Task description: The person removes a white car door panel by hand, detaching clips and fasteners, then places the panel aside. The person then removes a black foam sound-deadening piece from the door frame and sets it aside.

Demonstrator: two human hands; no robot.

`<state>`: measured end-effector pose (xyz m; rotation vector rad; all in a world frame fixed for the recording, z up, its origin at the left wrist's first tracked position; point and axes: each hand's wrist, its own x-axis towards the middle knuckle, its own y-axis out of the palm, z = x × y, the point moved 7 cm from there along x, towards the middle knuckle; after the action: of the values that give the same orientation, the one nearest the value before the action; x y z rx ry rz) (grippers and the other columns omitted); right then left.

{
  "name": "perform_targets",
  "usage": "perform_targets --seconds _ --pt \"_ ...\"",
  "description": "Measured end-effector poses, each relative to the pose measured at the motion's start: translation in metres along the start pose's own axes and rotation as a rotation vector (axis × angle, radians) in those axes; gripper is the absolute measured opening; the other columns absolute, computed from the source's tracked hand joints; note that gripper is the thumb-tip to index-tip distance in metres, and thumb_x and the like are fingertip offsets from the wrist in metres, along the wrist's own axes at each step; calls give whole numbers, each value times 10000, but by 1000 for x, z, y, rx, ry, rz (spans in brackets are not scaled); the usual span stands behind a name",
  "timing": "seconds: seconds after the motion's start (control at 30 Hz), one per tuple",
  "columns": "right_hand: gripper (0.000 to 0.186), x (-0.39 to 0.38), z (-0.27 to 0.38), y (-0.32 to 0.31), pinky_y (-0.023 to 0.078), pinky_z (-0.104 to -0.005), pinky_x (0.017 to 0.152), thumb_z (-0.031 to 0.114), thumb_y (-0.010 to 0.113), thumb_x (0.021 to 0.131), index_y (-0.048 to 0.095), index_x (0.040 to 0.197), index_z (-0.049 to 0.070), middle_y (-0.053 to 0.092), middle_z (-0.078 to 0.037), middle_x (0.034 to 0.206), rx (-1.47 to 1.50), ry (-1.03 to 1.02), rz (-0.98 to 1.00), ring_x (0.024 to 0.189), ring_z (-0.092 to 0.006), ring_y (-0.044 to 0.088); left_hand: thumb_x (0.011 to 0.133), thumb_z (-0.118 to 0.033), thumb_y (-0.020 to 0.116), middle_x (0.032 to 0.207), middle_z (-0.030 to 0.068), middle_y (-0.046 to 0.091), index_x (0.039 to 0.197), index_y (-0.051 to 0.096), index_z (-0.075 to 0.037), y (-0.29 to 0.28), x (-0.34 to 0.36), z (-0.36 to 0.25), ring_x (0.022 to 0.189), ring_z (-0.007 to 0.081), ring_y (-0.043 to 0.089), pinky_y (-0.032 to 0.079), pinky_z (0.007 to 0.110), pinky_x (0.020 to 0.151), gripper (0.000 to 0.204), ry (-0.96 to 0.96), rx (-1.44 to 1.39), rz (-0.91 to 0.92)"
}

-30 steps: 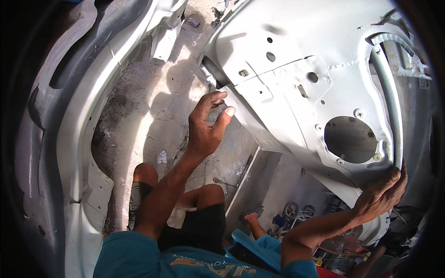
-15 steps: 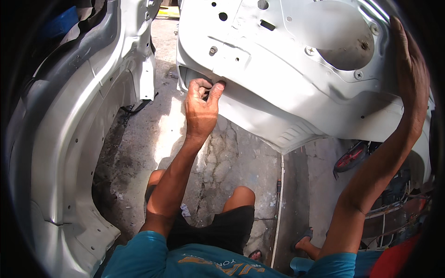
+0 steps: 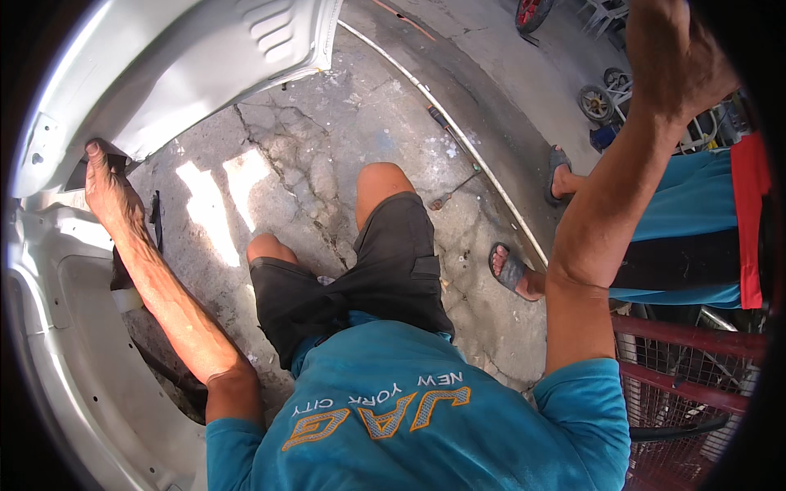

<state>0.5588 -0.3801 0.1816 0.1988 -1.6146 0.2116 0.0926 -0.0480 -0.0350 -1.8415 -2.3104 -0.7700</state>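
White door panel (image 3: pixel 196 78): upper left of the view, its ribbed corner toward the top centre; half a second earlier it filled the upper centre and right.
Left hand (image 3: pixel 113 190): clamped on the panel's lower edge, thumb uppermost, fingers mostly hidden; now just beside the pale car body frame (image 3: pixel 90 344), formerly well apart from it.
Right hand (image 3: pixel 684 69): raised at upper right, partly cut off; whether closed on anything, cannot tell.
Concrete floor (image 3: pixel 307 135): cracked, crossed by a white pipe (image 3: pixel 458 123).
Second person (image 3: pixel 688 209): right side, teal and red clothing, now showing more fully.
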Motion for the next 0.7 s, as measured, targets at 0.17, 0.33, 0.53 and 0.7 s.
perform_targets --seconds 0.17,0.33,0.53,0.7 --pt "382 -322 -121 -76 492 -292 779 348 669 975 712 1115 -5 708 -93 853 -89 1239 570 829 -142 643 886 -447 788 1034 91 641 1222 613 82 -18 21 5 902 164 565 474 276 839 651 -11 14 93" --pt "289 -607 -56 -220 532 -347 744 248 704 907 741 1062 7 743 -123 869 -382 1776 972 800 -212 710 843 -524 786 999 69 630 1114 626 19 -38 33 5 892 159 561 471 282 799 628 -58 78 93" --pt "284 -736 11 -286 558 -353 715 144 780 811 719 1049 2 762 -133 930 -472 1854 1146 780 -216 732 825 -560 781 987 66 629 1096 623 18 -57 45 4 886 163 565 478 285 802 658 -78 108 98" --pt "387 -721 20 -254 543 -426 842 192 844 740 658 1038 29 738 -159 985 -568 1838 1114 965 -339 713 809 -590 776 977 64 628 1080 621 17 -67 56 -4 880 167 569 484 289 805 683 -81 137 100"
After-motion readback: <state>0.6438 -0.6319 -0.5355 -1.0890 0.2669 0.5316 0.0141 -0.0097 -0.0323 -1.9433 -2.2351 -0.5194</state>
